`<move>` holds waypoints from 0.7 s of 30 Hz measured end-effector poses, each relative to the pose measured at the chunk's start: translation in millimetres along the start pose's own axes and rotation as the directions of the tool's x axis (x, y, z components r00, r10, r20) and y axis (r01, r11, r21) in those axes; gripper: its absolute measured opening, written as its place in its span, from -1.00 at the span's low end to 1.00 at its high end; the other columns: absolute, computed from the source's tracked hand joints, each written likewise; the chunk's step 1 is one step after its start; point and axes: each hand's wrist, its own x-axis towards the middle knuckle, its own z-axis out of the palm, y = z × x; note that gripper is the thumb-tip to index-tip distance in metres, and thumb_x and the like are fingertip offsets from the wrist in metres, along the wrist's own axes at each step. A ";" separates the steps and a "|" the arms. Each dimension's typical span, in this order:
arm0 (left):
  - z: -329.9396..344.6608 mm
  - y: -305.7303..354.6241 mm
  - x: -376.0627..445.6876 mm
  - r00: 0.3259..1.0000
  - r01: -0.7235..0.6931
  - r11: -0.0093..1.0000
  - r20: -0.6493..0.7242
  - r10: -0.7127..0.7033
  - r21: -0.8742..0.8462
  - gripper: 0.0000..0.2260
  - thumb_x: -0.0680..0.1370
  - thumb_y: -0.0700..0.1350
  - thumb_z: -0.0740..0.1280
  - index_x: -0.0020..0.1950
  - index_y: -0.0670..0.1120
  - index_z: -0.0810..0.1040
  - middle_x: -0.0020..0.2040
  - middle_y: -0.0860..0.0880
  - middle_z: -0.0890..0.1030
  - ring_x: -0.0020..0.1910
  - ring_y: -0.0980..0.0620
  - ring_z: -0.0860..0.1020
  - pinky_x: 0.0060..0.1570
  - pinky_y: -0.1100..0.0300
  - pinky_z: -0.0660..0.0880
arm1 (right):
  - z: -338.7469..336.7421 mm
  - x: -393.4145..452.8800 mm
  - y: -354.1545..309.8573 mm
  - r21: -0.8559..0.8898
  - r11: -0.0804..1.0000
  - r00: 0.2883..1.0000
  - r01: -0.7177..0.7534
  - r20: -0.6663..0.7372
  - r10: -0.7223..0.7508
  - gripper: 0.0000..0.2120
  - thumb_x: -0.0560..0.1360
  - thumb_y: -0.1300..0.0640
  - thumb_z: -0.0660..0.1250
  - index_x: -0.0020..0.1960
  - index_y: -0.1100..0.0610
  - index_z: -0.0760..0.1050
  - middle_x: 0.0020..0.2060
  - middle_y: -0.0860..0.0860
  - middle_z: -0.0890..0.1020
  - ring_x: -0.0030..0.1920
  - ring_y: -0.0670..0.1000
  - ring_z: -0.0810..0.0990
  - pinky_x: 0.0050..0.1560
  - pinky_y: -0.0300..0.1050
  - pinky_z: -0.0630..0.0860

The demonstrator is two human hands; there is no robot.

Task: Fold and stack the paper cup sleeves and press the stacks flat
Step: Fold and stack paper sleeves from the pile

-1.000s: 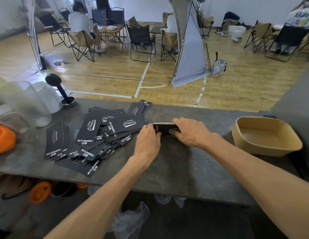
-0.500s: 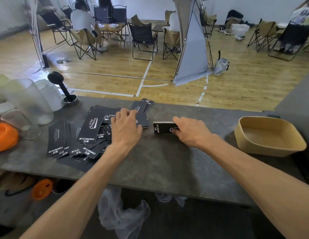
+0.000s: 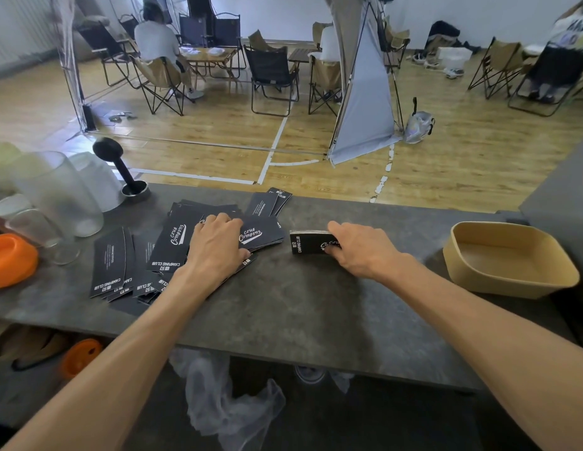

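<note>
Several black paper cup sleeves with white "Camping Club" print lie in a loose pile (image 3: 173,245) on the grey counter (image 3: 283,307), left of centre. My left hand (image 3: 215,245) rests on the right side of this pile, with its fingers curled over the top sleeve (image 3: 260,236). To the right lies a small neat stack of folded sleeves (image 3: 308,244). My right hand (image 3: 358,250) grips that stack from its right end, thumb in front and fingers over the top.
A tan tray (image 3: 508,258) stands at the counter's right end. At the left are frosted plastic cups (image 3: 59,190), a black tamper (image 3: 120,167) and an orange lid (image 3: 10,258). Beyond the counter: wooden floor, folding chairs and seated people.
My left hand left the small stack and moved left onto the loose pile, where it now sits over the top sleeve. My right hand stayed on the stack.
</note>
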 end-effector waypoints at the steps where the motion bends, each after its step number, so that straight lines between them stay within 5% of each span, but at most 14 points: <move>1: 0.2 -1.3 0.1 1.000 -0.006 1.000 -0.006 0.006 0.010 -0.50 0.45 0.07 0.47 0.32 -0.07 0.48 0.20 -0.11 0.52 0.21 -0.16 0.44 0.16 -0.01 0.34 | -0.1 -0.1 0.0 0.001 1.000 1.000 0.001 0.001 -0.001 -0.78 0.65 -0.11 0.13 0.01 0.02 0.20 0.04 0.04 0.54 0.04 0.16 0.56 -0.14 0.01 0.36; 7: -8.9 -1.9 -2.6 0.996 0.003 0.999 -0.089 -0.007 -0.039 -0.45 0.41 0.12 0.50 0.34 0.02 0.47 0.17 -0.08 0.56 0.15 -0.16 0.50 0.15 -0.05 0.33 | 0.0 2.2 1.6 0.008 1.000 1.000 0.002 0.008 -0.002 -0.78 0.65 -0.11 0.14 0.09 0.05 0.28 0.04 0.05 0.54 0.03 0.15 0.56 -0.15 0.00 0.36; 12: -23.5 5.2 -12.7 0.989 -0.142 0.862 -0.046 0.137 -0.486 -0.32 0.35 -0.02 0.57 0.41 0.05 0.38 0.15 0.09 0.38 0.09 0.09 0.46 0.15 0.17 0.37 | 0.3 4.6 2.6 0.014 1.000 1.000 -0.003 0.013 0.002 -0.76 0.64 -0.12 0.15 0.11 0.05 0.31 0.03 0.04 0.55 0.01 0.14 0.57 -0.15 0.02 0.41; 15: -15.6 16.3 -17.0 0.956 -0.284 0.852 -0.061 0.287 -0.441 -0.38 0.35 -0.09 0.58 0.33 0.08 0.41 0.10 0.14 0.32 0.04 0.07 0.46 0.11 0.17 0.40 | -0.4 4.8 1.7 0.003 1.000 1.000 -0.006 0.016 0.006 -0.76 0.64 -0.12 0.14 0.10 0.06 0.30 0.02 0.04 0.55 0.00 0.15 0.57 -0.16 0.01 0.39; 21: 4.0 35.4 -12.1 0.930 -0.343 0.916 -0.209 0.301 -0.207 -0.64 0.42 -0.16 0.52 0.14 -0.07 0.47 0.03 -0.03 0.43 -0.09 -0.08 0.46 0.02 0.06 0.42 | -5.5 0.1 1.5 0.015 1.000 0.999 0.010 0.034 -0.010 -0.81 0.55 -0.05 0.23 0.04 0.01 0.27 -0.02 0.02 0.56 -0.07 0.11 0.55 -0.17 -0.02 0.40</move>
